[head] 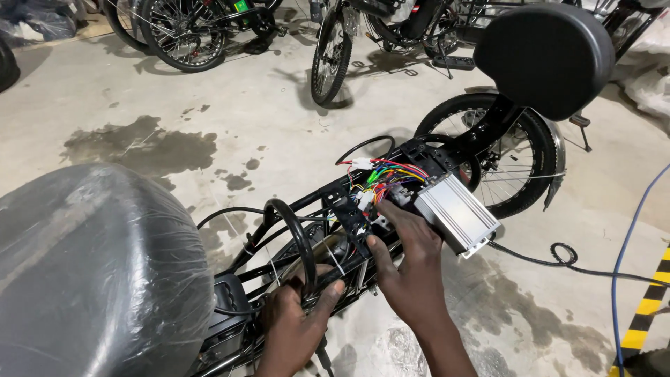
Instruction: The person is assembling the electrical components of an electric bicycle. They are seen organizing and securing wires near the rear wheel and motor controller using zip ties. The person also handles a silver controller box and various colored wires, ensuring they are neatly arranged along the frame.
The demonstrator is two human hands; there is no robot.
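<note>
Your right hand [412, 269] works in a tight pocket: coloured wires [387, 178] crowd the far side, the silver controller box [457, 213] blocks the right, a black cable loop [296, 234] hems the left. Bare concrete floor [544, 279] lies open further right.

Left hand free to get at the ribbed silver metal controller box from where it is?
Probably not. The left hand grips the black frame tube low down; the right hand and the bundle of coloured wires lie between it and the ribbed silver metal controller box.
</note>
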